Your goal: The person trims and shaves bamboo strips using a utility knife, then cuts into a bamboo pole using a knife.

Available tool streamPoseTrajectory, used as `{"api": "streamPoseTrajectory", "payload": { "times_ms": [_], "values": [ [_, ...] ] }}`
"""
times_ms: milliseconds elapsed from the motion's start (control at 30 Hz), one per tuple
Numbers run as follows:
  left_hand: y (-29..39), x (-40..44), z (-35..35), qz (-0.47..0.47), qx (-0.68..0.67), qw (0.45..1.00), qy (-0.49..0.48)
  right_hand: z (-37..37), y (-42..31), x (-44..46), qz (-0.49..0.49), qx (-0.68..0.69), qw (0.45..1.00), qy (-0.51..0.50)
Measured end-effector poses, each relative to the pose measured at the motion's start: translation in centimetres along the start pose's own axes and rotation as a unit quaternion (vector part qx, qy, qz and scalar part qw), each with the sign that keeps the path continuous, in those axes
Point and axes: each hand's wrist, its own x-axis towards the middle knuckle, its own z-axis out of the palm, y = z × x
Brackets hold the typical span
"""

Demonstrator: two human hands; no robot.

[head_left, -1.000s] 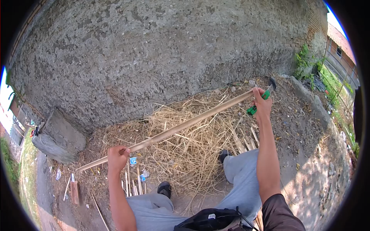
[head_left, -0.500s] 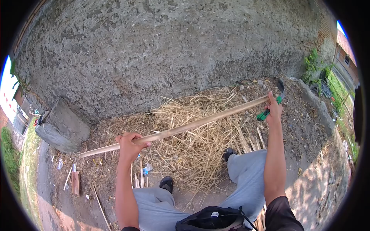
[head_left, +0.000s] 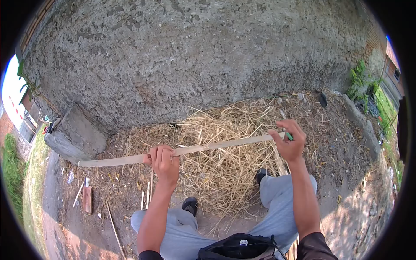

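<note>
Levelled since earlier, the pale strip (head_left: 234, 142) seems mid-turn: left hand (head_left: 163, 164) closed around it, right hand (head_left: 291, 142) pinching its end beside a green handle (head_left: 289, 136); further turning calls for steady grips.

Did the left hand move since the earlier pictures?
Yes, the left hand has moved to the right, farther from the grey concrete block.
</note>
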Motion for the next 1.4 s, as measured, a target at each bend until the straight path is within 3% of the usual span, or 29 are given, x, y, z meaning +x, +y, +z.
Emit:
{"api": "streamPoseTrajectory", "payload": {
  "times_ms": [100, 233, 300, 433, 700, 867, 967, 1167, 1400],
  "values": [
    [1.0, 0.1, 0.0, 0.022, 0.013, 0.999, 0.022, 1.7, -2.3, -1.4, -0.115, -0.030, 0.968, -0.221],
    [1.6, -0.2, 0.4, 0.017, -0.007, 0.999, 0.037, 4.1, -3.2, -2.9, -0.135, -0.078, 0.960, -0.233],
    [1.8, -0.8, 0.6, -0.044, -0.084, 0.994, 0.049, 4.6, -3.2, -3.3, -0.107, -0.126, 0.949, -0.269],
    [1.2, -1.0, 0.4, -0.009, -0.121, 0.992, -0.041, 5.5, -1.7, -4.1, -0.179, -0.085, 0.961, -0.191],
    [0.5, 0.9, -0.9, 0.008, -0.096, 0.995, -0.031, 3.9, -1.6, -2.1, -0.134, -0.164, 0.971, -0.114],
    [-1.4, 2.6, -2.7, -0.045, -0.070, 0.987, -0.140, 2.9, -0.1, -1.0, -0.130, -0.157, 0.976, -0.075],
    [-3.0, 2.1, -2.7, -0.016, -0.069, 0.981, -0.182, 2.2, -0.3, -0.4, -0.133, -0.161, 0.977, -0.043],
    [-2.7, 2.2, -2.6, 0.043, -0.130, 0.988, -0.073, 1.9, -0.1, 0.0, -0.108, -0.145, 0.983, -0.016],
    [-2.4, 2.5, -2.7, 0.051, -0.091, 0.991, -0.080, 2.5, 0.6, -0.2, -0.094, -0.145, 0.985, -0.026]
  ]
}}
